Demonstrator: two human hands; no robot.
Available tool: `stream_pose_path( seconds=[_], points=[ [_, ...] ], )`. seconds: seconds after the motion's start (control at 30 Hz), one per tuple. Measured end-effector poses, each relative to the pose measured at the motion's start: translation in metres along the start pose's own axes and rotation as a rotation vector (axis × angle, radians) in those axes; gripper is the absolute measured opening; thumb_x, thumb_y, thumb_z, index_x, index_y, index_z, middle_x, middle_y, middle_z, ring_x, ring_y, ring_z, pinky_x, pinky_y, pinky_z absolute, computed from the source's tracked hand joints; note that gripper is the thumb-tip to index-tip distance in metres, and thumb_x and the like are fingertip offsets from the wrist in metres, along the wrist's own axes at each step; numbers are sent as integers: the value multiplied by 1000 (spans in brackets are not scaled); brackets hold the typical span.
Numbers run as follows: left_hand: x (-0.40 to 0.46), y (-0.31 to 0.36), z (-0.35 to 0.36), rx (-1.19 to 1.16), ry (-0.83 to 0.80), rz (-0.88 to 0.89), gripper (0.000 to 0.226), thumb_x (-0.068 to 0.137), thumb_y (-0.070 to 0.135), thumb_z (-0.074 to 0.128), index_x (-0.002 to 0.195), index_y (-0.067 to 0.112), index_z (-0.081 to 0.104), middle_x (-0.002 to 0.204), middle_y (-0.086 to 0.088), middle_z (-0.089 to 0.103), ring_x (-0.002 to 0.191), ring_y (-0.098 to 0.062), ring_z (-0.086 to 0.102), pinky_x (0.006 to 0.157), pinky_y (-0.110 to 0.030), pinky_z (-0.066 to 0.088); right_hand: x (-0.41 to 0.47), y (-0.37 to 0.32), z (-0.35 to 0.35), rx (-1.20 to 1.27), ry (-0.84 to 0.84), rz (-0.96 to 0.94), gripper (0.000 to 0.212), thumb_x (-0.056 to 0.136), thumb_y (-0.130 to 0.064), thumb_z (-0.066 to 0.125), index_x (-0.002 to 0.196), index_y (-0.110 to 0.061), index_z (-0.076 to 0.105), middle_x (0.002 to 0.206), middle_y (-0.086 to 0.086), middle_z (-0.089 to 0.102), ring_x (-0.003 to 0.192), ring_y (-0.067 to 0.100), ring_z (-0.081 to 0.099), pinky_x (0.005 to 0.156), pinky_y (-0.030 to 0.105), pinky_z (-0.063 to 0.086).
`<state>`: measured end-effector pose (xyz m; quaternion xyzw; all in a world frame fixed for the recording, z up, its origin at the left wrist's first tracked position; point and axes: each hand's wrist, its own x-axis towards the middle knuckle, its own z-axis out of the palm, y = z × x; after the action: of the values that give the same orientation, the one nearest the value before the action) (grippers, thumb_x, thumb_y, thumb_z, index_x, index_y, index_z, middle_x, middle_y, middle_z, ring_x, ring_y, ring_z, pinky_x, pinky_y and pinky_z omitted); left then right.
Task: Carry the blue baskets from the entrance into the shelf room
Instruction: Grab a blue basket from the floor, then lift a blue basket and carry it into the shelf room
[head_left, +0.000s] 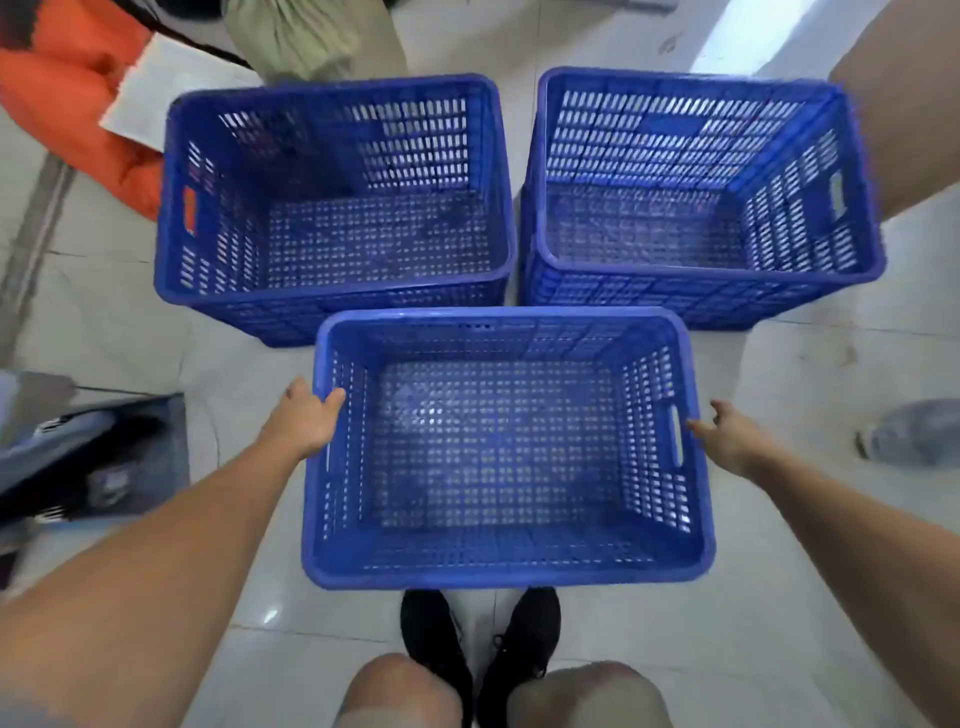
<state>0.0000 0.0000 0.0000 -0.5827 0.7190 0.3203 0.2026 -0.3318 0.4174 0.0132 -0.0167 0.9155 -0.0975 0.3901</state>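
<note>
Three empty blue slotted baskets stand on the white tiled floor. The nearest basket (506, 564) is right in front of my feet. My left hand (304, 421) grips its left rim, fingers curled over the edge. My right hand (727, 436) is at the basket's right side by the handle slot, fingers spread and relaxed, touching or just off the rim. Behind stand the left basket (332, 283) and the right basket (701, 270), side by side.
An orange bundle (67, 98) with a white sheet lies at the back left, a green sack (296, 36) behind the left basket. A dark bag (93, 457) sits at my left. Another person's arm (904, 114) and shoe (909, 431) are on the right.
</note>
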Motion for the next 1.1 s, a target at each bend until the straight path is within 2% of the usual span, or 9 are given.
stream_pose_path(
  seconds=[0.13, 0.27, 0.37, 0.43, 0.53, 0.67, 0.83, 0.97, 1.1],
  points=[
    [32, -23, 41, -158, -37, -147, 72, 103, 50, 44, 148, -5, 31, 148, -27, 47, 131, -46, 50, 108, -50, 41, 38, 3, 35, 213, 74, 43, 42, 99, -27, 61, 129, 2, 55, 111, 20, 63, 96, 38, 61, 81, 38, 44],
    [56, -47, 69, -387, 5, -225, 69, 95, 53, 49, 134, -4, 48, 131, -21, 61, 116, -45, 60, 103, -49, 47, 72, 16, 61, 391, 115, 129, 29, 97, -21, 60, 102, 8, 62, 86, 21, 63, 73, 36, 63, 74, 48, 57],
    [59, -51, 73, -546, -6, -243, 47, 103, 43, 46, 120, 0, 58, 106, -12, 62, 86, -27, 61, 88, -40, 46, 74, 15, 59, 486, 77, 181, 16, 100, -14, 55, 94, 1, 58, 79, 16, 53, 58, 26, 47, 48, 30, 47],
    [51, -50, 70, -549, 21, -226, 38, 104, 40, 45, 109, 4, 59, 96, -11, 58, 74, -21, 53, 79, -37, 43, 67, 18, 53, 480, 46, 186, 18, 100, -17, 56, 89, -3, 56, 79, 14, 53, 59, 25, 46, 49, 30, 46],
    [23, -46, 43, -540, 48, -204, 38, 104, 42, 45, 107, 7, 59, 93, -8, 58, 81, -23, 54, 83, -40, 43, 38, 19, 30, 510, 55, 187, 20, 99, -21, 57, 98, -2, 58, 79, 12, 56, 60, 25, 49, 58, 34, 45],
    [-38, -26, -30, -537, 65, -164, 40, 103, 45, 45, 105, 8, 60, 94, -6, 61, 84, -24, 57, 86, -42, 46, -36, 4, -28, 526, 62, 169, 23, 100, -24, 57, 84, -7, 57, 79, 12, 58, 61, 25, 52, 59, 36, 47],
    [-117, 17, -152, -524, 83, -62, 38, 99, 43, 50, 93, 8, 62, 83, -9, 61, 60, -23, 56, 72, -40, 48, -150, -30, -136, 547, 80, 60, 32, 98, -28, 57, 75, -5, 56, 68, 13, 56, 41, 16, 52, 55, 32, 46],
    [-186, 66, -261, -539, 144, 90, 40, 103, 38, 50, 94, 1, 61, 76, -13, 56, 52, -27, 51, 71, -49, 57, -237, -61, -236, 601, 163, -65, 43, 98, -36, 56, 70, -3, 55, 56, 13, 53, 42, 22, 47, 44, 25, 44],
    [-255, 118, -362, -512, 137, 221, 43, 102, 40, 52, 86, 1, 57, 68, -12, 54, 44, -30, 55, 42, -33, 48, -308, -77, -325, 696, 168, -165, 45, 99, -51, 50, 80, -10, 49, 58, 14, 47, 39, 23, 37, 41, 28, 35]
  ],
)
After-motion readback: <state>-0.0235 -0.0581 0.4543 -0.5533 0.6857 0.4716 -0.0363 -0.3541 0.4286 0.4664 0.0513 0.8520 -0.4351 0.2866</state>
